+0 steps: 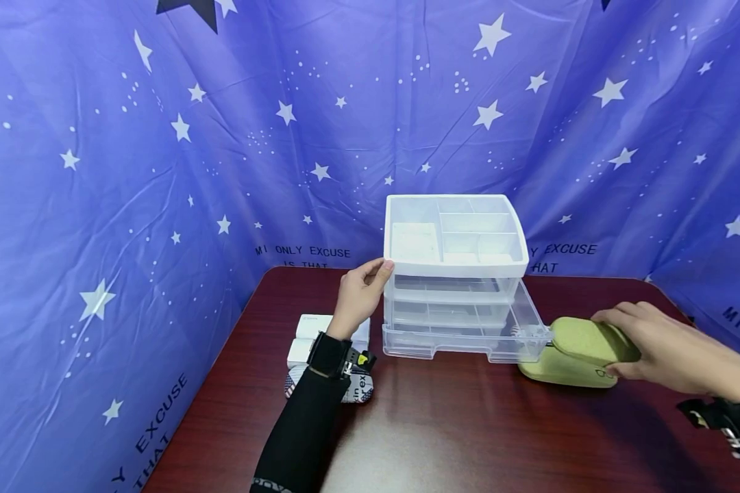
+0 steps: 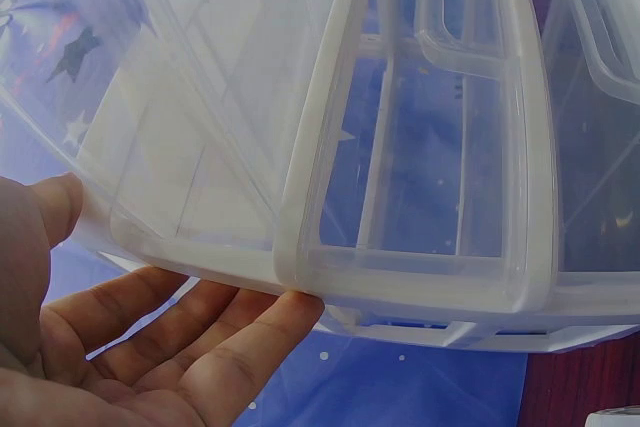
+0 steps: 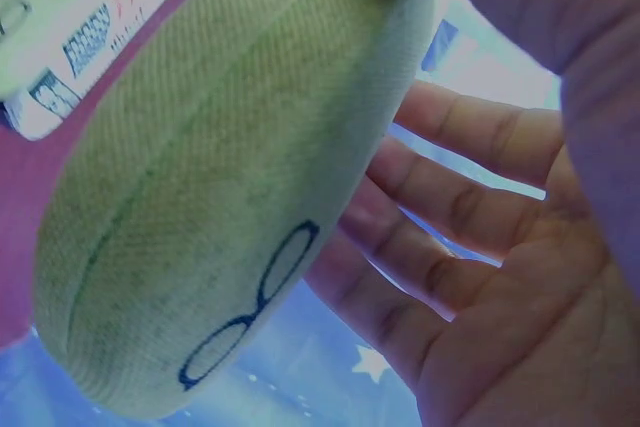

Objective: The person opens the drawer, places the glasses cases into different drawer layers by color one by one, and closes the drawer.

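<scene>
Thumb and fingers of the right hand (image 1: 656, 346) pinch a green glasses case (image 1: 592, 337) right of the plastic drawers (image 1: 456, 269); likely light and stiff, its ribbed cloth should resist slipping, best held across its width; the left hand (image 1: 359, 294) touches the drawers, fingers extended.

Our three views: one wide, two close
From the head we look forward and down across the table (image 1: 444, 438); from the left wrist we face the drawer unit (image 2: 535, 147) close up, from the right wrist the held green case (image 3: 220, 187). The head view shares the drawer unit with the left, the green case with the right.
</scene>
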`<action>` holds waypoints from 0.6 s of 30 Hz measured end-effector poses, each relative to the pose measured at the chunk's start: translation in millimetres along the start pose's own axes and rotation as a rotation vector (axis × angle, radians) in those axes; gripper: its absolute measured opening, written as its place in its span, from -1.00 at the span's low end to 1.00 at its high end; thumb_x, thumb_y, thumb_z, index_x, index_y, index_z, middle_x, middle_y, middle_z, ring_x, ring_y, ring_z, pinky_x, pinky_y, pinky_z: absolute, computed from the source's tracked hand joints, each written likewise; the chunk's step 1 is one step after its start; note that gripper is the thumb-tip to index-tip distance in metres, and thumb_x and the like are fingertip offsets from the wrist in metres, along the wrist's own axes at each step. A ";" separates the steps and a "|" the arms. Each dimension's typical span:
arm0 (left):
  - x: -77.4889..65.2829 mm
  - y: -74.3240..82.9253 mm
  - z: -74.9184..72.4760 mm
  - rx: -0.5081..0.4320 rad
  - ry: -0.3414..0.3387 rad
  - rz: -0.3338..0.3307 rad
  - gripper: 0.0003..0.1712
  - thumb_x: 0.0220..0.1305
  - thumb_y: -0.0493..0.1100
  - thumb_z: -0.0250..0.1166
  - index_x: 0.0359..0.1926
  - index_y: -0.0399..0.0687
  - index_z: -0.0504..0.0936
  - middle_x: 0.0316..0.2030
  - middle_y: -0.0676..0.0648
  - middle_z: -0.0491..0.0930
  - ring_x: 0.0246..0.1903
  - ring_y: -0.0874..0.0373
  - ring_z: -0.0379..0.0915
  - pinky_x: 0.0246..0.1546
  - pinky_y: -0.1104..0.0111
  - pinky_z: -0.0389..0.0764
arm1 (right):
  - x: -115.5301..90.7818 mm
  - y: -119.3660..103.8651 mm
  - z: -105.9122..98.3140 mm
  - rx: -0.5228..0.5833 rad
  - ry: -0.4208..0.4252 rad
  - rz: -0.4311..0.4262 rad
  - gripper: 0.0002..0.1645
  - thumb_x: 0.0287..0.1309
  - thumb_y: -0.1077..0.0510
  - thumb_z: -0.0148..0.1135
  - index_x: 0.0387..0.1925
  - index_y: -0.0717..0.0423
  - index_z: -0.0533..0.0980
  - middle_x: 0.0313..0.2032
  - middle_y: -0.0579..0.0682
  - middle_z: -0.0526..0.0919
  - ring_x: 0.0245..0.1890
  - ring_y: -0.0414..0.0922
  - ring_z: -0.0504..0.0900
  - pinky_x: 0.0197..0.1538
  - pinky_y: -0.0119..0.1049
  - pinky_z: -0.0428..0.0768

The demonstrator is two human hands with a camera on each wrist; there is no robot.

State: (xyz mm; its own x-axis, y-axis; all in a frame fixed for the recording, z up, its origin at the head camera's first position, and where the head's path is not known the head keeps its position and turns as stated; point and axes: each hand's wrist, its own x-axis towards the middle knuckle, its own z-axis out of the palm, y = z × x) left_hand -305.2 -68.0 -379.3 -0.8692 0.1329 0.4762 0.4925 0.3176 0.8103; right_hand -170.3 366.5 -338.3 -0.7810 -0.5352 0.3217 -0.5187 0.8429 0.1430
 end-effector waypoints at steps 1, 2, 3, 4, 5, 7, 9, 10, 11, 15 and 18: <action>-0.1 0.0 -0.3 0.000 0.001 0.000 -0.38 0.39 0.22 0.14 0.16 -0.18 0.59 -0.15 -0.05 0.69 -0.20 0.23 0.59 -0.17 0.34 0.59 | 1.3 1.4 -3.0 -0.007 0.009 -0.007 -0.15 -0.57 -0.09 0.64 -0.09 0.15 0.56 -0.30 -0.17 0.51 -0.32 -0.18 0.39 -0.38 -0.30 0.36; 0.0 0.0 -0.7 0.001 0.003 0.001 -0.38 0.39 0.22 0.14 0.16 -0.19 0.59 -0.15 -0.06 0.69 -0.20 0.23 0.60 -0.17 0.34 0.59 | 2.6 2.8 -6.1 -0.012 0.014 -0.012 -0.15 -0.57 -0.09 0.65 -0.09 0.16 0.56 -0.30 -0.17 0.51 -0.32 -0.18 0.39 -0.39 -0.30 0.36; 0.0 0.2 -1.2 0.001 0.003 0.001 -0.38 0.39 0.22 0.14 0.16 -0.19 0.59 -0.15 -0.06 0.69 -0.20 0.23 0.60 -0.17 0.34 0.59 | 3.8 4.0 -9.6 -0.017 0.016 -0.014 -0.15 -0.58 -0.08 0.64 -0.10 0.16 0.56 -0.30 -0.16 0.52 -0.32 -0.17 0.39 -0.39 -0.29 0.37; 0.0 0.0 -1.2 0.003 0.002 0.002 -0.38 0.39 0.22 0.14 0.16 -0.19 0.59 -0.15 -0.06 0.69 -0.20 0.23 0.60 -0.17 0.34 0.59 | 4.9 5.7 -12.7 -0.022 0.014 -0.016 -0.15 -0.58 -0.08 0.65 -0.10 0.16 0.56 -0.30 -0.14 0.53 -0.32 -0.17 0.40 -0.39 -0.29 0.38; -0.2 0.0 -1.3 0.003 0.000 0.002 -0.38 0.39 0.22 0.14 0.16 -0.19 0.59 -0.15 -0.06 0.69 -0.20 0.23 0.60 -0.17 0.34 0.59 | 6.0 7.0 -16.2 -0.026 0.012 -0.015 -0.15 -0.58 -0.09 0.65 -0.10 0.17 0.56 -0.30 -0.13 0.53 -0.32 -0.16 0.40 -0.39 -0.29 0.38; -0.2 0.2 -1.0 0.006 -0.001 0.005 -0.38 0.39 0.21 0.14 0.16 -0.19 0.59 -0.15 -0.07 0.69 -0.19 0.22 0.60 -0.17 0.34 0.60 | 8.4 9.2 -23.9 -0.037 0.006 -0.011 -0.16 -0.57 -0.09 0.65 -0.11 0.18 0.57 -0.29 -0.11 0.54 -0.32 -0.15 0.40 -0.41 -0.30 0.37; 0.0 0.2 -0.6 0.015 0.000 0.006 -0.39 0.39 0.21 0.14 0.16 -0.19 0.59 -0.15 -0.06 0.69 -0.19 0.23 0.60 -0.17 0.34 0.60 | 11.6 10.4 -32.4 -0.053 0.001 -0.007 -0.15 -0.58 -0.10 0.66 -0.11 0.18 0.57 -0.30 -0.10 0.54 -0.34 -0.15 0.40 -0.43 -0.31 0.37; 0.0 0.2 -0.4 0.021 0.002 0.007 -0.39 0.40 0.21 0.14 0.16 -0.18 0.59 -0.15 -0.06 0.69 -0.19 0.23 0.59 -0.17 0.34 0.60 | 13.8 11.0 -36.3 -0.057 0.003 -0.009 -0.14 -0.58 -0.10 0.66 -0.11 0.19 0.57 -0.31 -0.10 0.54 -0.35 -0.14 0.40 -0.43 -0.31 0.36; 0.0 0.3 -0.3 0.025 0.003 0.006 -0.39 0.39 0.21 0.14 0.16 -0.18 0.59 -0.15 -0.06 0.69 -0.19 0.23 0.59 -0.17 0.34 0.59 | 16.3 11.0 -40.3 -0.060 0.006 -0.011 -0.14 -0.59 -0.10 0.67 -0.11 0.20 0.57 -0.32 -0.10 0.54 -0.36 -0.14 0.40 -0.43 -0.31 0.35; 0.3 -0.1 -0.1 0.040 0.013 0.014 -0.39 0.40 0.21 0.13 0.16 -0.18 0.59 -0.16 -0.06 0.69 -0.21 0.24 0.59 -0.18 0.34 0.59 | 28.6 9.9 -55.1 -0.067 -0.006 -0.009 -0.11 -0.59 -0.09 0.68 -0.10 0.22 0.56 -0.33 -0.08 0.53 -0.37 -0.13 0.41 -0.42 -0.27 0.36; -0.3 -0.2 0.4 0.041 0.012 0.018 -0.39 0.40 0.21 0.13 0.16 -0.19 0.59 -0.16 -0.07 0.69 -0.21 0.23 0.60 -0.18 0.34 0.59 | 36.1 7.3 -64.7 -0.060 -0.020 0.009 -0.11 -0.56 -0.08 0.69 -0.07 0.23 0.56 -0.30 -0.05 0.55 -0.34 -0.11 0.42 -0.40 -0.23 0.37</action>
State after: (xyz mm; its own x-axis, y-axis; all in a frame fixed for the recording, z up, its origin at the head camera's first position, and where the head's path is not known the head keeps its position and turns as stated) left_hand -305.1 -67.7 -379.7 -0.8596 0.1275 0.4948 0.5055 0.3537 0.7870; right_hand -179.8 356.8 -265.0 -0.7927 -0.5281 0.3045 -0.4902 0.8492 0.1966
